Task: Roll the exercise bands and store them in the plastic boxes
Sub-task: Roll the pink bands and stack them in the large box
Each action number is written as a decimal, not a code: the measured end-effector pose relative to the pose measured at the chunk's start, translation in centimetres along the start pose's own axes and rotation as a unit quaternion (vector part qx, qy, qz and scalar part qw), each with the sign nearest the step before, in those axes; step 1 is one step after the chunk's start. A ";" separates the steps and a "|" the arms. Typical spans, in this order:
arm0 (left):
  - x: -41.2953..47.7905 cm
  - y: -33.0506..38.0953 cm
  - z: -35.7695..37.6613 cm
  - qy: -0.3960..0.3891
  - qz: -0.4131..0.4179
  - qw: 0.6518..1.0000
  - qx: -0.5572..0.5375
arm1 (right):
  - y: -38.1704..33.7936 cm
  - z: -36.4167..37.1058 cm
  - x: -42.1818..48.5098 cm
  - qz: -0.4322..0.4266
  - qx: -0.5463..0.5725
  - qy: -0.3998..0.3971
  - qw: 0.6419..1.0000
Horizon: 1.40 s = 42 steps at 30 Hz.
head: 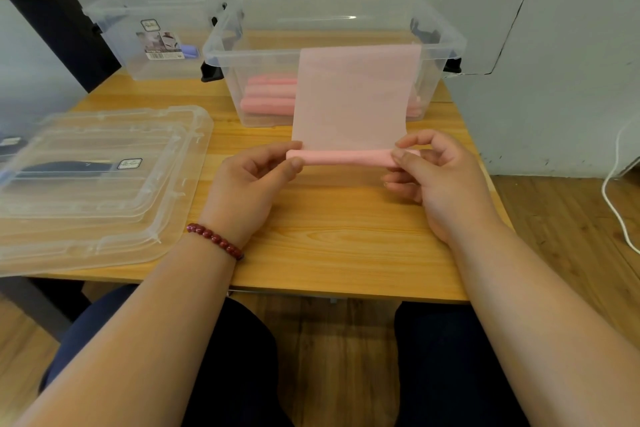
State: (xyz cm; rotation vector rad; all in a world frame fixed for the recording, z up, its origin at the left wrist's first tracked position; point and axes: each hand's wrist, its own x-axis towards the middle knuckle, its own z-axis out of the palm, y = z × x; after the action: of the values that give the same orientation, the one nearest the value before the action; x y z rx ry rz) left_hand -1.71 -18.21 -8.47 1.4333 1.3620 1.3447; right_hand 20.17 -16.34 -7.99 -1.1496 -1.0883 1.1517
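Note:
A pink exercise band (353, 97) is partly rolled; its loose flat end drapes up over the front rim of the near clear plastic box (221, 55). The rolled part (346, 157) hangs just above the wooden table. My left hand (249, 180) pinches the roll's left end between thumb and fingers. My right hand (436, 177) pinches its right end. Several rolled pink bands (268, 95) lie stacked inside the near box. A second clear box (114, 3) stands at the back left with a purple item (189, 51) inside.
Two clear lids (104, 184) lie stacked on the table's left, over a dark flat item. The table's front edge (346, 293) is close to my lap. A white cable (614, 191) hangs at the right over the wooden floor. The wall stands right behind the boxes.

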 end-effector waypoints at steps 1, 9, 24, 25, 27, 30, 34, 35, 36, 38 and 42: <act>0.0 0.0 0.0 0.003 -0.001 1.000 -0.007 | 0.0 0.0 0.0 -0.001 0.000 0.000 1.000; 0.2 -0.1 0.2 0.032 0.022 0.999 -0.031 | 0.1 -0.1 -0.1 0.010 0.013 -0.020 1.000; 0.3 -0.5 0.1 0.007 -0.006 0.999 -0.031 | 0.0 -0.2 -0.1 -0.014 0.001 -0.002 1.000; 0.3 -0.5 0.1 0.008 -0.005 1.000 -0.028 | 0.0 -0.2 -0.1 -0.011 -0.003 -0.008 1.000; 0.3 -0.4 0.0 0.007 0.005 1.000 -0.023 | 0.1 -0.3 -0.2 -0.010 -0.021 -0.009 1.000; 0.3 -0.3 0.1 -0.004 0.016 1.000 -0.023 | 0.1 -0.1 -0.2 -0.016 -0.024 -0.006 1.000; 0.2 -0.3 -0.1 -0.028 0.024 0.999 -0.020 | -0.1 -0.1 -0.3 -0.009 -0.004 -0.013 1.000; 0.2 -0.3 -0.2 -0.033 0.021 0.999 -0.023 | -0.1 -0.1 -0.3 -0.008 -0.003 -0.017 1.000; 0.2 -0.3 -0.2 -0.036 0.017 0.999 -0.025 | -0.1 -0.1 -0.3 -0.007 -0.002 -0.020 1.000; 0.2 -0.3 -0.2 -0.031 0.011 0.999 -0.032 | -0.1 -0.2 -0.2 -0.002 0.002 -0.018 1.000; 0.3 -0.3 0.1 -0.009 0.010 0.999 -0.044 | -0.1 -0.1 -0.1 0.002 0.008 -0.016 1.000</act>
State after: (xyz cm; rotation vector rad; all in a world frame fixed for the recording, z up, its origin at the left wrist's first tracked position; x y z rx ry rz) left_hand -1.72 -17.81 -8.74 1.3997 1.2644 1.3853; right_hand 20.30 -16.49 -7.96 -1.1241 -1.1002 1.1835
